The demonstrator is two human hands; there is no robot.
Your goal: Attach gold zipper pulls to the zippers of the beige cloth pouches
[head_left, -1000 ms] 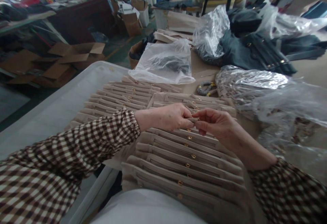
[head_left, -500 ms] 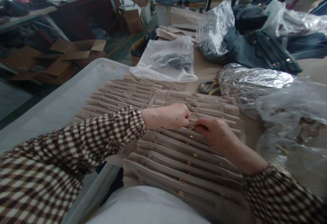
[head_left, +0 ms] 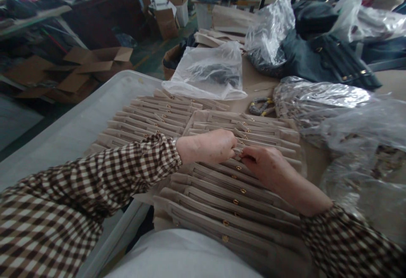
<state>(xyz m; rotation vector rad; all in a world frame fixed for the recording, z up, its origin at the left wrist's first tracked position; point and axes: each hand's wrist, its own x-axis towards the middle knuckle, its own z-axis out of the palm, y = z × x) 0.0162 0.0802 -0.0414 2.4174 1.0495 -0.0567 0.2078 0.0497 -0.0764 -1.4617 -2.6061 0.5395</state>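
Observation:
Rows of overlapping beige straps [head_left: 228,197] with small gold studs lie across the table in front of me. My left hand [head_left: 209,144] and my right hand [head_left: 266,166] meet over one strap in the middle of the near row, fingertips pinched together on it close to a gold stud [head_left: 242,153]. Both hands are closed and rest low on the row. A second row of the same beige straps [head_left: 149,115] lies further left. Checked brown and white sleeves cover both my arms.
A clear plastic bin lid [head_left: 72,130] lies at the left edge. Clear plastic bags [head_left: 209,72] and crumpled plastic [head_left: 349,121] sit behind and to the right. Dark bags [head_left: 326,58] are piled at the back. Metal rings [head_left: 260,106] lie behind the straps. Cardboard boxes [head_left: 95,60] litter the floor.
Both hands came down from just above the straps onto the row, still pinched together. In the last half second they barely moved.

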